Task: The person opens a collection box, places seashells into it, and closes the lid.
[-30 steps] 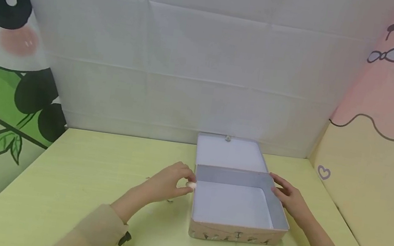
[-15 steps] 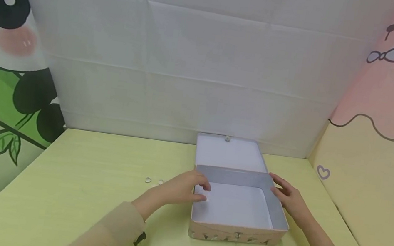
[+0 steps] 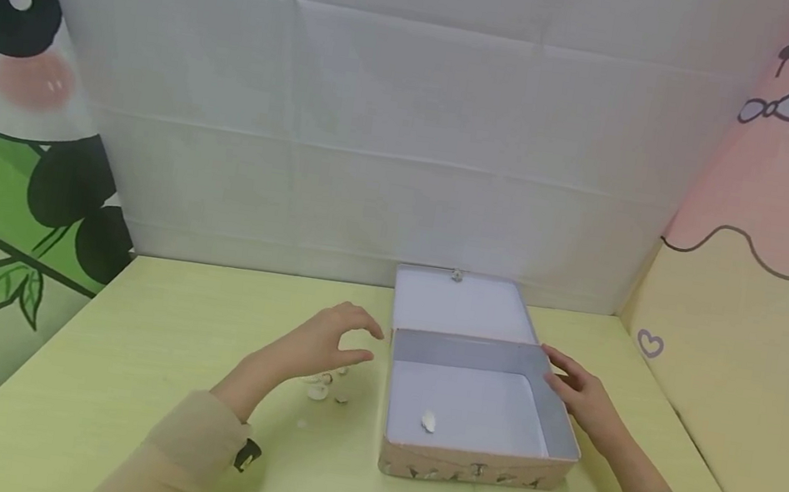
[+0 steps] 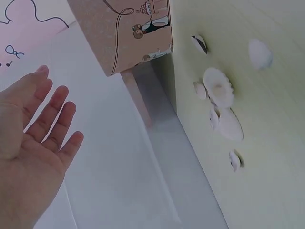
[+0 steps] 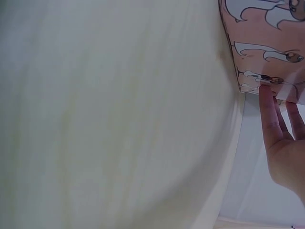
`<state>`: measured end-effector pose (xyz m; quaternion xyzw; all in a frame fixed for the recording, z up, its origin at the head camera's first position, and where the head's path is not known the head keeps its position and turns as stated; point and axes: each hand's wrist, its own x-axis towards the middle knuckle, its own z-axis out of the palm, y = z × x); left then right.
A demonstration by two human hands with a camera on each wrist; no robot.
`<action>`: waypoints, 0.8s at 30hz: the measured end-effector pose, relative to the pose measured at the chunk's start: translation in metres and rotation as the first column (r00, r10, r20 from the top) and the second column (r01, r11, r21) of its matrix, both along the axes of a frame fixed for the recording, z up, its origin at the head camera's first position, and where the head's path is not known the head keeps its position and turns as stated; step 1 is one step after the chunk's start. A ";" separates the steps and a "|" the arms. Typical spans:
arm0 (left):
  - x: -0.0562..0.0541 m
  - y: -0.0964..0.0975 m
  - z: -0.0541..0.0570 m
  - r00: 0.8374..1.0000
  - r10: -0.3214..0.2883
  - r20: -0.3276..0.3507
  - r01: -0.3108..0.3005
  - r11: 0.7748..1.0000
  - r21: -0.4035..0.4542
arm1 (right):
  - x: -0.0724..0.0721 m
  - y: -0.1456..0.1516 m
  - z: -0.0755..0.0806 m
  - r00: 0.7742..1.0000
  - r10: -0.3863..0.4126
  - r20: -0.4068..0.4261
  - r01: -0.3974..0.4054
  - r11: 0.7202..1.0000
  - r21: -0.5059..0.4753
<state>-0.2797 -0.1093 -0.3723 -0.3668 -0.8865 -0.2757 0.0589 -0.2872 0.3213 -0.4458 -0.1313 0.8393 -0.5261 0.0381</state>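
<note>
My left hand (image 3: 305,344) is raised left of the box, its fingers spread and holding nothing. Below it, several white seashells (image 4: 218,88) lie on the table, partly covered by that hand in the head view. A hinged storage box (image 3: 473,467), pinkish with printed figures, stands with its lid (image 3: 465,306) raised at the back. Inside, near its front left corner, lies one white shell (image 3: 428,421). My right hand (image 3: 588,403) rests against the box's right side near the back corner, fingers extended along the printed wall in the right wrist view.
The pale yellow table (image 3: 156,381) reaches back to a white cloth backdrop (image 3: 377,151). Painted walls stand at both sides, a panda-like figure on the left and a pink animal (image 3: 782,183) on the right. A metal clasp (image 3: 479,469) sits on the box front.
My left hand moved right over the box, let go of a white shell there, then drew back left above the other shells. My right hand stayed at the box's side.
</note>
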 end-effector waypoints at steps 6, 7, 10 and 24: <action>0.001 -0.020 0.002 0.999 0.027 -0.028 -0.026 0.999 0.036 | 0.000 0.001 -0.001 1.000 -0.004 0.002 0.004 1.000 -0.012; 0.001 -0.023 0.001 0.999 0.031 -0.041 -0.029 0.999 0.046 | 0.000 0.001 -0.002 1.000 -0.003 0.003 0.003 1.000 -0.013; 0.002 -0.032 -0.003 0.995 0.045 -0.087 -0.038 0.996 0.081 | 0.000 0.000 -0.002 1.000 -0.004 0.002 0.004 1.000 -0.019; 0.008 -0.061 -0.040 0.995 0.079 -0.064 -0.081 0.997 -0.017 | 0.000 -0.001 -0.001 1.000 -0.003 0.007 0.003 1.000 -0.026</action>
